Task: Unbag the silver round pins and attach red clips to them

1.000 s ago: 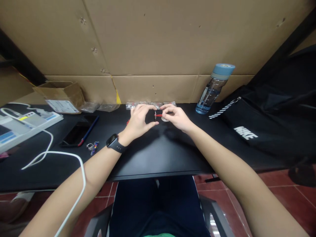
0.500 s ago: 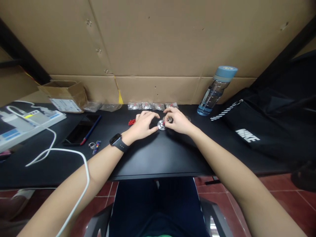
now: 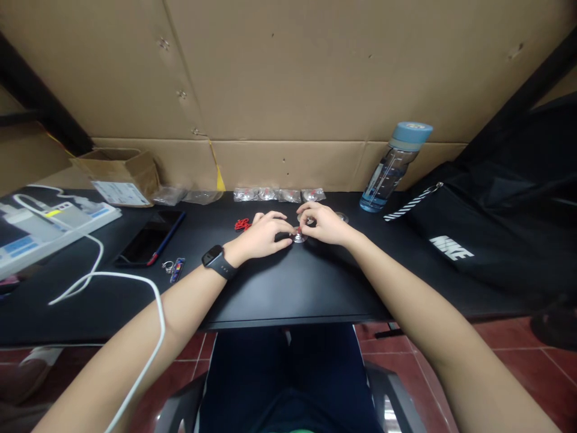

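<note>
a small, round, shiny silver disc (image 3: 299, 239) is near the middle of the black table (image 3: 288, 288). red shows on top. part is hidden.

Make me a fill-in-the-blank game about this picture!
1. The disc at the left hand and right hand is ____ coloured.
2. The tangled cord beside the left hand is ____.
3. The row behind the hands has ____ packets.
4. The watch is on the ____ wrist.

Missing words: silver; red; four; left.
</note>
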The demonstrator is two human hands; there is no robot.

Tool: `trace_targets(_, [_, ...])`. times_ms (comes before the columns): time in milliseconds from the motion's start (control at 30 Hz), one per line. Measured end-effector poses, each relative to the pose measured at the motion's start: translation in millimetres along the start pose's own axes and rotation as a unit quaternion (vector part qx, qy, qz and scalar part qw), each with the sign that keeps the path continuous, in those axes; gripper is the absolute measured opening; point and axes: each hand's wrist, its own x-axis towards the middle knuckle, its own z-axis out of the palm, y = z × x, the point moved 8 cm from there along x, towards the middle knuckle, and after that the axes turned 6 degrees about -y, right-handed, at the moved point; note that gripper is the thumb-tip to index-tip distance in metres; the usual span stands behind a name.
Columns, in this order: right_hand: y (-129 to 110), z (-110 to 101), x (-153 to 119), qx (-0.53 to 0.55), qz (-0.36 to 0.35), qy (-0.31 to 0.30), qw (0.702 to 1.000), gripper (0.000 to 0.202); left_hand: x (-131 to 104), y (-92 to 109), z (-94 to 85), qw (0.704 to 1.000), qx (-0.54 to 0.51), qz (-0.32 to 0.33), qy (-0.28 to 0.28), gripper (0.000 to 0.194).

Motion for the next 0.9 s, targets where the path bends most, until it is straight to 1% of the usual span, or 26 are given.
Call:
trace_targets(100, [5,-8,0,0.002,0.002,0.019,1.000,0.009,0,1,-1.3,1.000,0.000,-0.004,0.005,0.023])
trace_targets(167, [12,-15,-1,-0.009,0.009,0.045,0.999,0.011,0,1,-3.5,1.000,-0.005,-0.008,0.017,0.024])
trace_targets(233, [20,-19,-2,-0.026,0.015,0.062,0.998,0.023,-1,3,-4.2,1.000,-0.014,-0.002,0.026,0.029])
trace_targets(267, [23,-19,-2,-0.035,0.015,0.060,0.997,0.030,-1,5,-3.5,0.999,-0.018,0.006,0.026,0.031])
trace_targets(333, [29,-14,-1,-0.052,0.018,0.034,0.998,0.037,0,10,0.1,0.999,-0.018,0.024,0.017,0.036])
trace_targets(433, [37,-5,0,-0.071,0.044,-0.012,0.996,0.036,3,15,8.0,0.999,-0.015,0.035,-0.004,0.039])
trace_targets(533, [41,-3,-1,-0.081,0.072,-0.018,0.994,0.036,6,17,12.6,0.999,-0.019,0.033,-0.009,0.039])
trace_targets(633, [41,-5,-1,-0.081,0.084,-0.013,0.993,0.034,8,16,9.2,0.999,-0.022,0.023,0.020,0.036])
trace_targets(767, [39,-7,-1,-0.074,0.081,-0.011,0.994,0.032,9,14,1.5,0.998,-0.021,0.003,0.062,0.026])
trace_targets(900, [33,-13,-3,-0.092,0.096,0.000,0.991,0.024,8,15,-2.9,0.996,-0.009,-0.009,0.089,0.021])
